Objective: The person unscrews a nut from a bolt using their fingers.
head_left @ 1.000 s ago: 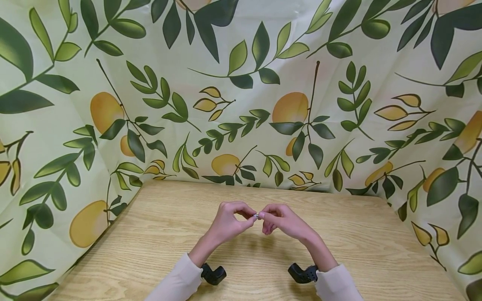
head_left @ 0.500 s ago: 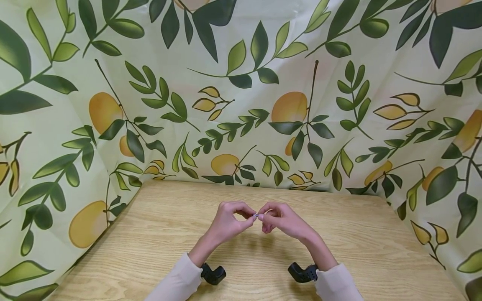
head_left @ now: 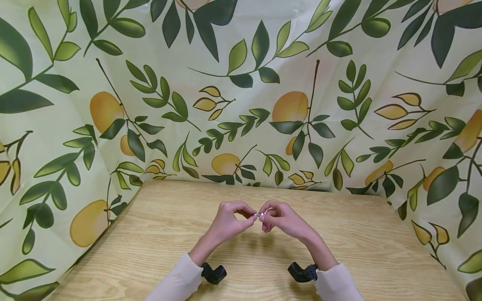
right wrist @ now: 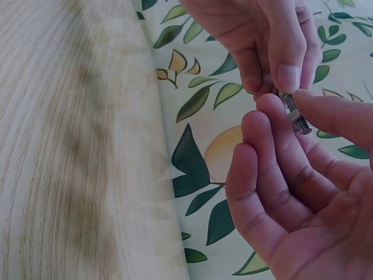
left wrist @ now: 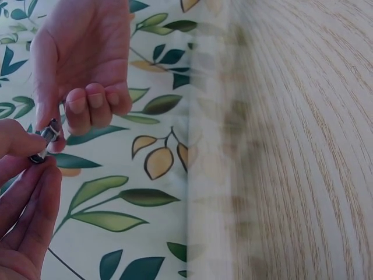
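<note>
Between the two hands, above the table, a small silver threaded bolt (head_left: 258,215) lies roughly level. My left hand (head_left: 230,221) pinches one end of it between thumb and fingertips, hiding that end. From the other side my right hand (head_left: 284,219) holds thumb and index finger at the bolt's free end. In the right wrist view the threads show, with what looks like a nut (right wrist: 294,115) on the shaft by the right fingertips. The left wrist view shows the metal piece (left wrist: 51,133) touched by both hands; its details are blurred there.
A light wood-grain table (head_left: 169,234) lies under the hands. Behind and at the sides hangs a cloth (head_left: 241,125) printed with leaves and fruit. Each wrist wears a black camera mount (head_left: 214,274) near a pale sleeve (head_left: 177,280).
The right thumb and index finger have shifted slightly along the bolt, and more of the metal shows between the fingertips. The left hand has stayed in place.
</note>
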Available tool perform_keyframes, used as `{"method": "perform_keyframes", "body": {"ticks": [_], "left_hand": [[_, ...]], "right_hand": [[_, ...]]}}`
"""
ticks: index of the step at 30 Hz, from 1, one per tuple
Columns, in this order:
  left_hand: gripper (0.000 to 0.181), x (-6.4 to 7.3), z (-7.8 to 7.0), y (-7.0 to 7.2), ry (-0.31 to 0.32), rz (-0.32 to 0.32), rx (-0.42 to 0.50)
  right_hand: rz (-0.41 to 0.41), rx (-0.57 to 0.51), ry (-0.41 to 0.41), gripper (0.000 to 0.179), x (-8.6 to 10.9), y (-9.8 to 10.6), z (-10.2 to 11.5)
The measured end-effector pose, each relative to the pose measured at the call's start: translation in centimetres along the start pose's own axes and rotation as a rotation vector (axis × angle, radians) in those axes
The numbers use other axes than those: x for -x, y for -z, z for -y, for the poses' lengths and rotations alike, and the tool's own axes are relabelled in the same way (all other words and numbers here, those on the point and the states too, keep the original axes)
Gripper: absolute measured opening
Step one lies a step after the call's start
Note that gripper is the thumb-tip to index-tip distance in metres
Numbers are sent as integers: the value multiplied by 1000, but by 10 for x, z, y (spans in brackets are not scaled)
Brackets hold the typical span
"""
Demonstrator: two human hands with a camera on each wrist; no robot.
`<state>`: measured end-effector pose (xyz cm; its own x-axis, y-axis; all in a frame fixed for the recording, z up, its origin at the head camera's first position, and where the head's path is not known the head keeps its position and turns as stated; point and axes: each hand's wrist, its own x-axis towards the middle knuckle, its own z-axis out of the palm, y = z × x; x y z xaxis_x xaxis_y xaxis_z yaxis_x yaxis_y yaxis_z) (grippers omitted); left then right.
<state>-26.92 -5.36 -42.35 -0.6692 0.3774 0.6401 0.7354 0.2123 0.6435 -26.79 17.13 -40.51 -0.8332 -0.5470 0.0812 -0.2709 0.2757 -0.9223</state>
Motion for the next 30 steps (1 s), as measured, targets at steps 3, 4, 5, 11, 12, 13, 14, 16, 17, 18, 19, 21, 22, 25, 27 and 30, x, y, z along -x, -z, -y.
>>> {"method": "perform_keyframes", "body": {"ticks": [3,4,5,11,12,13,14,16,17,18,19,21,22,25,27,30], "left_hand": [[10,0,0,0,-2,-3,2],[10,0,1,0,-3,-5,2],[10,0,1,0,-4,-7,2],[10,1,0,1,-8,-10,-4],[10,1,0,1,-7,-10,-6],[10,1,0,1,-5,-8,-7],[9,1,0,1,-3,-8,-9],[9,0,0,0,-1,-9,-17],[8,0,0,0,0,-9,-20],[8,0,0,0,1,-8,-23],[8,-1,0,0,1,-7,-25],[9,-1,0,0,0,-6,-28],[9,-1,0,0,-1,-5,-28],[9,-1,1,0,-3,-5,-26],[9,-1,1,0,-6,-7,-23],[9,-1,1,0,-9,-10,-22]], "right_hand": [[-3,4,-11,29,0,0,1],[-3,5,-16,29,0,0,1],[-1,10,-17,30,0,0,1],[20,34,-15,31,0,1,-1],[19,30,-16,30,0,1,-1],[19,24,-12,29,0,1,-1],[16,16,-13,28,0,1,-1],[11,2,-9,27,0,0,-1],[9,-2,-8,26,0,0,-1],[7,-3,-8,26,0,0,-1],[7,-3,-7,27,0,1,-1],[8,-1,-8,28,1,1,-1],[8,-1,-15,28,1,1,-1],[19,9,-16,31,1,2,-2],[22,12,-13,32,1,2,-3],[21,9,-9,31,0,2,-3]]}}
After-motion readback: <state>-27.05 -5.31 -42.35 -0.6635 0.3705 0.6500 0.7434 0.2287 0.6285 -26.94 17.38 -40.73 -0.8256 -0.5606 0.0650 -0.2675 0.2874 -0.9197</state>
